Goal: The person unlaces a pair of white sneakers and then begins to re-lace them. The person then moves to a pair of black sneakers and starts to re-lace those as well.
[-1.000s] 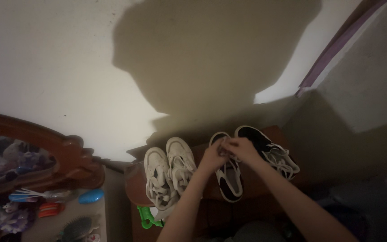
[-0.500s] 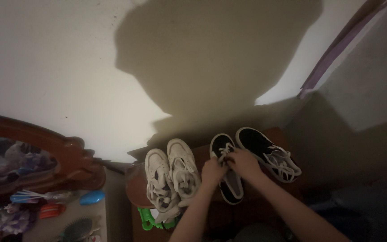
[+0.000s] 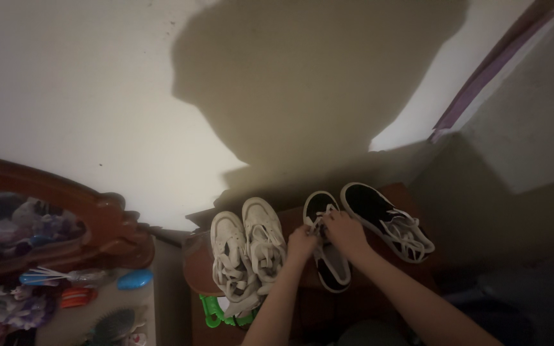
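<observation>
Black-and-white sneaker [image 3: 328, 256] — lying on a dark wooden surface [image 3: 379, 269], toe toward the wall, just beside its mate [image 3: 386, 221] on the right. Left hand [image 3: 301, 243] and right hand [image 3: 344, 232] meet over its white laces [image 3: 319, 225], fingers pinched on them. Pair of white sneakers [image 3: 248, 250] — just left, side by side, laces loose. Green plastic item [image 3: 211, 315] below them. Carved wooden mirror frame [image 3: 107, 224], blue oval object [image 3: 134, 279] and hairbrush [image 3: 111, 325] at far left.
</observation>
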